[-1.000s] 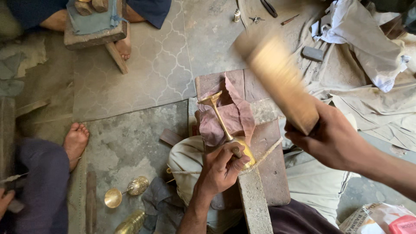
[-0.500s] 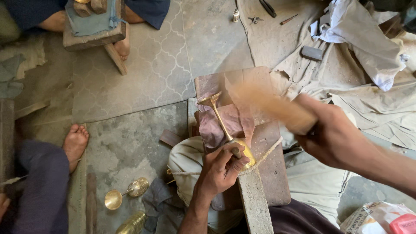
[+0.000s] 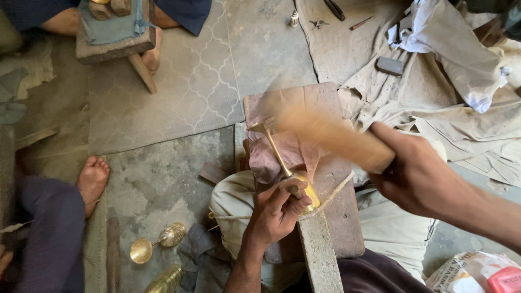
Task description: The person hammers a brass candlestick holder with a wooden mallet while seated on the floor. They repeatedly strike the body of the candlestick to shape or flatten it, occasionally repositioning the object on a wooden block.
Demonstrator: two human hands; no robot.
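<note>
My left hand (image 3: 277, 211) grips a brass goblet (image 3: 287, 168) by its cup end. The goblet lies on its side over a brown cloth pad (image 3: 279, 154) on a wooden block (image 3: 325, 179), its stem pointing away from me. My right hand (image 3: 418, 173) grips a wooden mallet (image 3: 325, 133), motion-blurred, with its head down close to the goblet's stem and foot. A cord (image 3: 331, 195) runs across the block near the cup.
More brass pieces (image 3: 157, 244) lie on the floor at lower left beside another person's bare foot (image 3: 92, 179). A second person sits at the top with a wooden stool (image 3: 116, 43). Crumpled cloths (image 3: 445, 70), small tools (image 3: 336, 11) and a printed bag (image 3: 472, 271) lie to the right.
The mallet in my right hand has swung down from its raised position toward the goblet's stem. My left hand and the goblet have stayed in place.
</note>
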